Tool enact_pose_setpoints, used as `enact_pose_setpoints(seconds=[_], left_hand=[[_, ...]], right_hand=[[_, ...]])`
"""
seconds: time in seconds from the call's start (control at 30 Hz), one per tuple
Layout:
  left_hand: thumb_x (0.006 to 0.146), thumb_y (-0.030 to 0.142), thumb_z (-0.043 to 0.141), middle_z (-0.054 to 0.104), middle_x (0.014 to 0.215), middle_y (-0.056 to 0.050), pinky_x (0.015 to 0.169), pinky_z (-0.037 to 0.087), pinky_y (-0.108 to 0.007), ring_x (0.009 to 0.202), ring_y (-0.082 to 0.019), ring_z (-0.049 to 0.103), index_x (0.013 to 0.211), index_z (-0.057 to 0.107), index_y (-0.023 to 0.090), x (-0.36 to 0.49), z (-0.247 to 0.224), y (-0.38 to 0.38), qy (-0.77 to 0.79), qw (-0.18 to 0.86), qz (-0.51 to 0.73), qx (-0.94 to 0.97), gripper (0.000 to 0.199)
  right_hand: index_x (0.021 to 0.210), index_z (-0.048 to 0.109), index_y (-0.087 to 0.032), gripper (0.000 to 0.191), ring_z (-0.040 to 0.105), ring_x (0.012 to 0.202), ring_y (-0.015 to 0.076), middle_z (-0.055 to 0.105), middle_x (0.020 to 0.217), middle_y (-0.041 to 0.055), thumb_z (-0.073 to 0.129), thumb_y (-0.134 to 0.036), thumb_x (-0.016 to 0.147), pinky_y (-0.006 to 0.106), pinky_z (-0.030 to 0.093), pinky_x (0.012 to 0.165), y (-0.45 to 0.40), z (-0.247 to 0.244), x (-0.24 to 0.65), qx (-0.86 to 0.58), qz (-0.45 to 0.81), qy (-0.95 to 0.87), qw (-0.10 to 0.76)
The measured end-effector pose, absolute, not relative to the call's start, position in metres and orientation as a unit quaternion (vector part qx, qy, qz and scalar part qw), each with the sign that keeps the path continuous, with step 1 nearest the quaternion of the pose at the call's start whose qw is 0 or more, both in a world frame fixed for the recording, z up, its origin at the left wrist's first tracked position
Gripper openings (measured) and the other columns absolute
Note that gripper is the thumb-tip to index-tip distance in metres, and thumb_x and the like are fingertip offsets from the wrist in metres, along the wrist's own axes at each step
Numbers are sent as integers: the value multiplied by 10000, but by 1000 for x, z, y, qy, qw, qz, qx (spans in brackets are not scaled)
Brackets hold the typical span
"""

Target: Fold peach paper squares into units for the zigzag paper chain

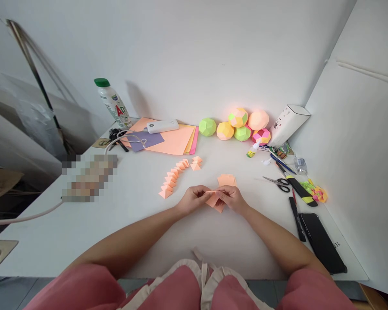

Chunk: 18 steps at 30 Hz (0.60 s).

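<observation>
My left hand (195, 198) and my right hand (230, 198) meet over the white table, each pinching an edge of a small folded piece of orange paper (212, 199). Part of that paper hangs below my fingers. Just beyond my right hand lies another orange paper piece (226, 179), partly covered by the hand. To the left of my hands, a curved row of folded orange paper units (170, 177) rests on the table. A few more folded units (196, 163) sit beside the row's far end.
Paper balls (225, 130) are piled against the wall, left of a white tube (289, 125). Scissors (278, 183), a glue bottle (252, 150), a cutter (300, 189) and a black phone (323, 243) lie rightward. Coloured sheets (168, 144) and a bottle (113, 103) are at back left.
</observation>
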<state>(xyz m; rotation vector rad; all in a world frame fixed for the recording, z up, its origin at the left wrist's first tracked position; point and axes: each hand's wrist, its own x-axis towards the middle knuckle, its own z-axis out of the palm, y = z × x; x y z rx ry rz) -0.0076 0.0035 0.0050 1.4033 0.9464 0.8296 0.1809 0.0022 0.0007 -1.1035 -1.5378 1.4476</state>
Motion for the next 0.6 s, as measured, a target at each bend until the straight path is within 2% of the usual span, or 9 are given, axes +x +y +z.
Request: enact_pose_setpoints(seconds=[0.23, 0.6], left_hand=[[765, 433, 542, 555, 673, -7, 550, 432, -226, 611, -114, 502, 720, 558, 159, -7, 2, 3, 422, 542, 367, 627, 279], [756, 389, 554, 564, 697, -12, 567, 423, -234, 627, -117, 510, 737, 558, 157, -6, 3, 3, 426, 558, 361, 613, 233]], right_hand=[[828, 664, -157, 281, 624, 624, 147, 654, 711, 37, 580, -419, 774, 270, 524, 566, 3, -1, 180, -434, 550, -620, 353], [849, 675, -152, 267, 623, 620, 139, 655, 733, 42, 566, -390, 794, 261, 520, 561, 3, -2, 180, -433, 549, -626, 346]])
